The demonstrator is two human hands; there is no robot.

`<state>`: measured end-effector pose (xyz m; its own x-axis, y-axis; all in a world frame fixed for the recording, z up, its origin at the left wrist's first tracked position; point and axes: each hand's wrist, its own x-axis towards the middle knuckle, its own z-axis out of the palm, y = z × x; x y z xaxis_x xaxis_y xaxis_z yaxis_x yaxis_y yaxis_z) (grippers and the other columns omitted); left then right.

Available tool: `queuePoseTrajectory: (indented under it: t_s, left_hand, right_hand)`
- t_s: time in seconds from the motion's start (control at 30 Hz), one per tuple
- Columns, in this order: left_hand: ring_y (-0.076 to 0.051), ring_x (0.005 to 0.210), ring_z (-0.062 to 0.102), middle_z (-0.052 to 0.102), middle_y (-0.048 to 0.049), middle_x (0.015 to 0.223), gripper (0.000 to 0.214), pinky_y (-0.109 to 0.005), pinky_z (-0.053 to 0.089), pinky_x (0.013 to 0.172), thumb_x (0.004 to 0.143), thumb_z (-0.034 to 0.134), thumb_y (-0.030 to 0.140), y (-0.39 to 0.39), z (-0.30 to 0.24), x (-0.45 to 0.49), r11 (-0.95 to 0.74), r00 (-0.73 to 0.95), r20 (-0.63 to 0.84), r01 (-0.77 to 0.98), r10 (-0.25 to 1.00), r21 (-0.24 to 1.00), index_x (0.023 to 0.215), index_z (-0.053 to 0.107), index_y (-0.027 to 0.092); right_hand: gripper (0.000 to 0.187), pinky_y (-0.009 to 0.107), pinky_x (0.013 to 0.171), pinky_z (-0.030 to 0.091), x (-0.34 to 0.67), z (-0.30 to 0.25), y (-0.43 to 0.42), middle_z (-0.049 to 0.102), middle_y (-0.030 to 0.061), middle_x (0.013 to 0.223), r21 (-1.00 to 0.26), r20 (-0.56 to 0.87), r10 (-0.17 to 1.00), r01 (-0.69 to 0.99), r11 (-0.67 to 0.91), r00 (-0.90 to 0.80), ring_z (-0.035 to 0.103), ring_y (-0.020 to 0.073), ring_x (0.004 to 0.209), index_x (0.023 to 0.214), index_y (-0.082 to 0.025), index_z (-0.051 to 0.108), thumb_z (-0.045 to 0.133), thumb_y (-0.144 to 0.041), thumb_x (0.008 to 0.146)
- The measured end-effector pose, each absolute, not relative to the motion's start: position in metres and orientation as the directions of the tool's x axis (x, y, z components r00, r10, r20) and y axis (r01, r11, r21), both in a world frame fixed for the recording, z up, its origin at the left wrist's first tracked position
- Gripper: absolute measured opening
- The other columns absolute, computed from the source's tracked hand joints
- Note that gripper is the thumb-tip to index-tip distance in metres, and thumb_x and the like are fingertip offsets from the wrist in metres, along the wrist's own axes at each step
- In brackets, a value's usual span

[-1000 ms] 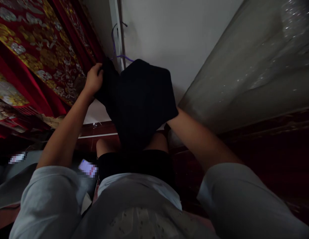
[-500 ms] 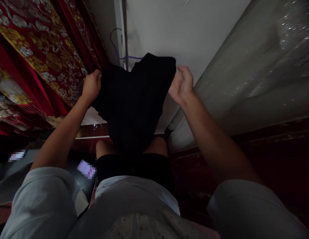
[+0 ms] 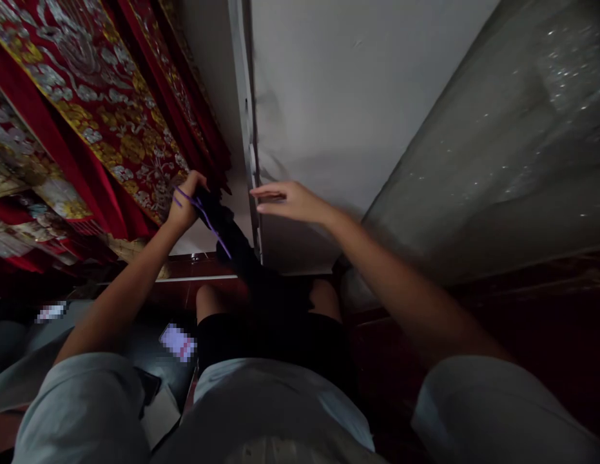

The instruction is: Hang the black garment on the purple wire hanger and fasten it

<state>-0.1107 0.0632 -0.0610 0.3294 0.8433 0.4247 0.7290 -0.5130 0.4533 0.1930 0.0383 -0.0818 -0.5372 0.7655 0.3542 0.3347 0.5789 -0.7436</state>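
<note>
My left hand [image 3: 186, 205] is closed round a thin purple hanger [image 3: 206, 219] and the top of a black garment [image 3: 241, 251]. The garment hangs down from that hand in a narrow bunch toward my knees. My right hand [image 3: 287, 200] is stretched out flat beside it, fingers pointing left, holding nothing and close to the white door frame edge [image 3: 251, 167]. I am in a light grey shirt and black shorts.
Red and gold embroidered fabric [image 3: 87, 109] hangs at the left. A white wall [image 3: 338, 96] is straight ahead and a glittery grey curtain [image 3: 497, 148] at the right. A phone with a lit screen [image 3: 178, 340] lies low at the left near my leg.
My right hand let go of the garment and moved left toward the door frame. The garment dropped from spread wide to a narrow bunch. The hanger came off the frame and is in my left hand.
</note>
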Motion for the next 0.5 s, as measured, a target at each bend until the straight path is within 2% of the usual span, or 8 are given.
queuePoseTrajectory:
  t_s: [0.07,0.13,0.2,0.27,0.33,0.4,0.47,0.5]
  left_hand:
    - [-0.023,0.106,0.066,0.071,-0.0065,0.104,0.024,-0.039,0.05,0.097,0.095,0.053,0.044,0.053,-0.065,-0.092,-0.641,0.401,0.511,0.592,0.76,0.488,0.104,0.055,0.022]
    - [-0.022,0.105,0.068,0.072,-0.0056,0.103,0.024,-0.038,0.051,0.099,0.093,0.06,0.043,0.041,-0.068,-0.067,-0.699,0.452,0.534,0.426,0.715,0.575,0.104,0.056,0.021]
    - [-0.023,0.105,0.069,0.071,-0.006,0.104,0.026,-0.038,0.052,0.099,0.093,0.065,0.043,0.028,-0.071,-0.041,-0.695,0.432,0.564,0.257,0.704,0.672,0.104,0.058,0.021]
    - [-0.023,0.102,0.07,0.071,-0.0067,0.105,0.028,-0.038,0.054,0.097,0.093,0.067,0.046,0.017,-0.073,-0.019,-0.665,0.372,0.591,0.106,0.716,0.739,0.102,0.06,0.021]
    - [-0.023,0.1,0.069,0.07,-0.0072,0.104,0.029,-0.038,0.055,0.095,0.092,0.069,0.048,0.009,-0.074,-0.004,-0.632,0.339,0.595,-0.004,0.728,0.775,0.1,0.061,0.021]
    - [-0.022,0.098,0.068,0.07,-0.007,0.104,0.027,-0.038,0.056,0.093,0.093,0.068,0.045,0.01,-0.076,-0.001,-0.603,0.364,0.572,-0.034,0.735,0.797,0.102,0.062,0.02]
    - [-0.021,0.097,0.068,0.07,-0.0063,0.104,0.023,-0.037,0.056,0.092,0.093,0.068,0.036,0.02,-0.08,-0.012,-0.59,0.42,0.516,0.06,0.747,0.805,0.106,0.064,0.019]
    - [-0.02,0.097,0.068,0.071,-0.0059,0.104,0.022,-0.037,0.056,0.093,0.09,0.072,0.031,0.027,-0.082,-0.022,-0.579,0.442,0.471,0.144,0.763,0.803,0.107,0.066,0.018]
  right_hand:
    - [0.091,0.05,0.124,0.036,0.175,-0.107,0.043,0.041,0.0138,0.164,-0.589,0.406,0.749,0.477,0.653,-0.524,0.039,0.0353,0.151,0.16,-0.023,0.04,0.08,-0.035,0.079]
    - [0.116,0.053,0.129,0.026,0.159,-0.13,0.043,0.017,0.0158,0.173,-0.439,0.451,0.736,0.593,0.675,-0.505,0.019,0.0368,0.16,0.167,-0.021,0.016,0.082,-0.025,0.071]
    - [0.118,0.055,0.131,0.017,0.148,-0.147,0.039,0.01,0.0192,0.173,-0.337,0.545,0.71,0.659,0.673,-0.446,0.01,0.036,0.162,0.167,-0.015,0.007,0.078,-0.023,0.074]
    - [0.105,0.057,0.132,0.009,0.144,-0.159,0.037,0.017,0.0228,0.171,-0.279,0.669,0.647,0.684,0.675,-0.366,0.011,0.0351,0.161,0.163,-0.01,0.008,0.071,-0.026,0.081]
    - [0.093,0.058,0.131,0.012,0.149,-0.166,0.04,0.03,0.0249,0.164,-0.241,0.751,0.572,0.669,0.703,-0.331,0.02,0.0357,0.158,0.159,-0.008,0.016,0.066,-0.031,0.085]
    - [0.083,0.057,0.126,0.028,0.16,-0.169,0.044,0.046,0.0253,0.151,-0.233,0.764,0.548,0.648,0.726,-0.339,0.038,0.0372,0.148,0.152,-0.008,0.029,0.068,-0.036,0.084]
    - [0.075,0.055,0.115,0.041,0.175,-0.171,0.049,0.054,0.0239,0.136,-0.258,0.732,0.589,0.662,0.704,-0.341,0.05,0.0379,0.133,0.142,-0.009,0.041,0.073,-0.038,0.08]
    - [0.073,0.055,0.111,0.044,0.185,-0.171,0.051,0.056,0.0232,0.131,-0.277,0.711,0.623,0.685,0.674,-0.326,0.053,0.0381,0.128,0.138,-0.01,0.044,0.075,-0.038,0.078]
